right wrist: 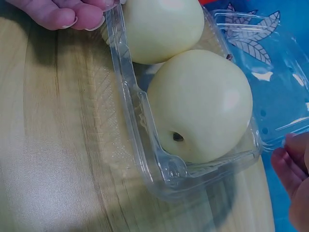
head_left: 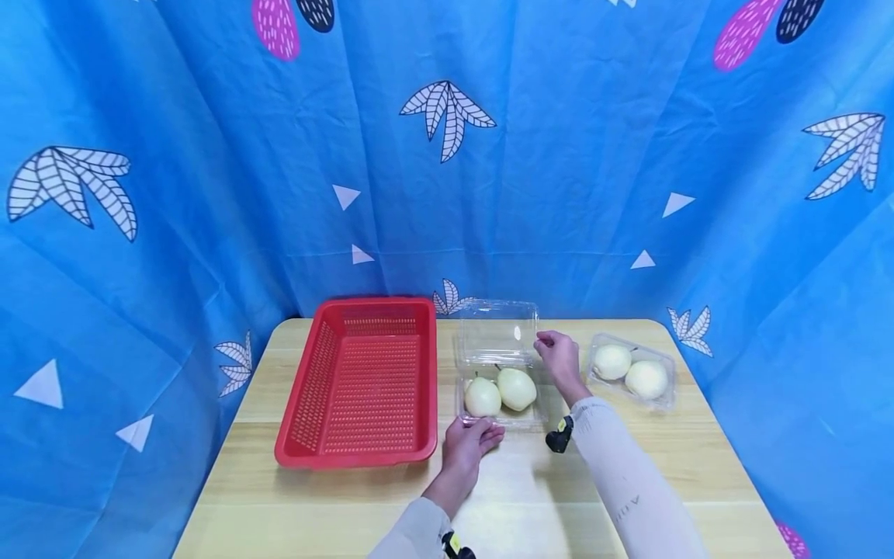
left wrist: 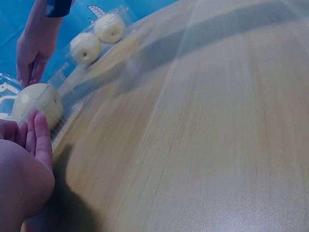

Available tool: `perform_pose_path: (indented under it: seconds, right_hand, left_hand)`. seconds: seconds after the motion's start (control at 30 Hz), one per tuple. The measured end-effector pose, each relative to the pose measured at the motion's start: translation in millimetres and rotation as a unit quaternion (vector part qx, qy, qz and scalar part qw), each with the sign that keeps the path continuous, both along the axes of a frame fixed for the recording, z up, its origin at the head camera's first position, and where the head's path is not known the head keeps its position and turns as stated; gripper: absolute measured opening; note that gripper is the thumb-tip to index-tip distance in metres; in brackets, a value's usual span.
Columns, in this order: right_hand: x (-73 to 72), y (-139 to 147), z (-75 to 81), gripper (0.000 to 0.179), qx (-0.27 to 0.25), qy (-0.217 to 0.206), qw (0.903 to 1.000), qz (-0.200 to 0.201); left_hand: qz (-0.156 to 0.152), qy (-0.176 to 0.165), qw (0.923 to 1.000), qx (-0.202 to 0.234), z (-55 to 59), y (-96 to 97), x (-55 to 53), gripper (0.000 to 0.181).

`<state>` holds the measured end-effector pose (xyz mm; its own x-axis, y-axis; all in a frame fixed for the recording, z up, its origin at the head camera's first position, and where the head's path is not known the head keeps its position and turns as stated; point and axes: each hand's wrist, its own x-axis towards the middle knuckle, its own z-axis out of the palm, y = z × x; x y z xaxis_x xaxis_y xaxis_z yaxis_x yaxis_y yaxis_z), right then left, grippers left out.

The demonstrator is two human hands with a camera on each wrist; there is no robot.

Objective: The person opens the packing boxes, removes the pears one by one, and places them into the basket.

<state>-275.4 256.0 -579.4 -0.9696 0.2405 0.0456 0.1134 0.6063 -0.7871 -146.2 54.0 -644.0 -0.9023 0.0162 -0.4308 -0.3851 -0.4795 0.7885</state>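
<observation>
A clear plastic clamshell box [head_left: 504, 425] stands on the table with its lid [head_left: 499, 330] raised at the back. Two pale yellow-green pears [head_left: 517, 389] lie side by side in its base. My left hand [head_left: 466, 452] is at the near rim, thumb and forefinger pinching it while the other fingers stretch out loosely. With thumb and fingertips, my right hand [head_left: 561, 363] pinches the right edge of the lid. The right wrist view has the pear [right wrist: 200, 106] close up inside the box, and those pinching fingers [right wrist: 288, 169] at the lid's corner.
To the left stands a red plastic basket [head_left: 426, 388] with a perforated floor and sides. Another clear box [head_left: 668, 400] at the right holds two more pears [head_left: 646, 379]. A blue patterned curtain [head_left: 545, 194] hangs behind the wooden table [head_left: 335, 505].
</observation>
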Motion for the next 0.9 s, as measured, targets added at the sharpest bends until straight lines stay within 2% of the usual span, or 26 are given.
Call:
perform_pose_path:
  seconds: [0.2,0.37,0.67,0.9]
  right_hand:
    - [-6.2,-1,-8.1,0.033,0.036,-0.009,0.9993,-0.003]
    - [-6.0,-6,-12.9,0.036,0.033,-0.039,0.9987,-0.001]
    - [-1.6,-8,-20.6,0.035,0.034,-0.061,0.9973,0.022]
    - [2.0,-9,-29.1,0.031,0.048,-0.043,0.9979,0.008]
  left_hand:
    - [0.005,0.001,1.0000,0.003,-1.2,1.5,0.3,0.028]
    - [0.013,-0.002,0.9999,0.003,0.4,2.6,1.5,0.031]
    - [0.023,0.001,0.9997,-0.004,0.9,4.5,2.4,0.032]
    - [0.026,-0.002,0.9996,-0.005,-0.5,5.8,1.9,0.032]
